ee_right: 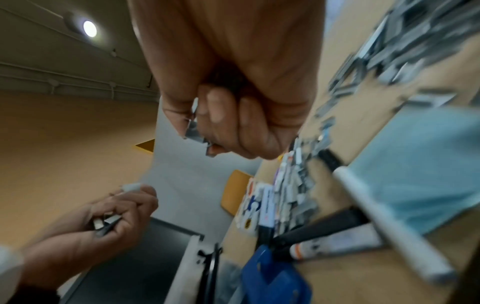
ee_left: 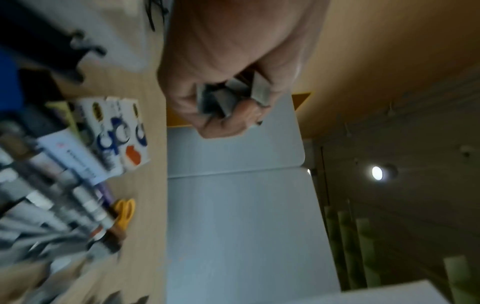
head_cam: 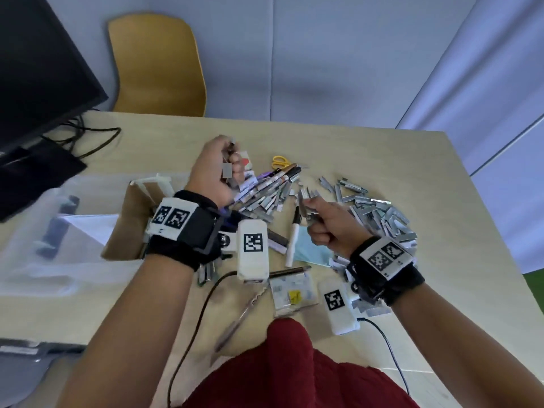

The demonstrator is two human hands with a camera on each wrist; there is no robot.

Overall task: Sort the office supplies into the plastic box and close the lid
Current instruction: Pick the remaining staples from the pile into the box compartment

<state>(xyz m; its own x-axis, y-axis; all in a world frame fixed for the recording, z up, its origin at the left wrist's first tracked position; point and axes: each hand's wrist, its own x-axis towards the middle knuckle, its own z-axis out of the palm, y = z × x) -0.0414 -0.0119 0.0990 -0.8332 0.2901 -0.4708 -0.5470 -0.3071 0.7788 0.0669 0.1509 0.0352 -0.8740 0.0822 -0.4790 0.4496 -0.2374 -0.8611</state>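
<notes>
Grey metal staple strips (head_cam: 382, 213) lie heaped on the pale wooden table (head_cam: 441, 178), just right of the raised right hand (head_cam: 329, 228), whose curled fingers grip a few strips above the markers. Left hand (head_cam: 212, 169), lifted apart from it, is clenched round its own bundle of strips. Only the head view shows the clear plastic box (head_cam: 44, 231) at far left; the left wrist view alone shows yellow-handled scissors (ee_left: 124, 214) clearly beside the markers (ee_left: 64, 205).
</notes>
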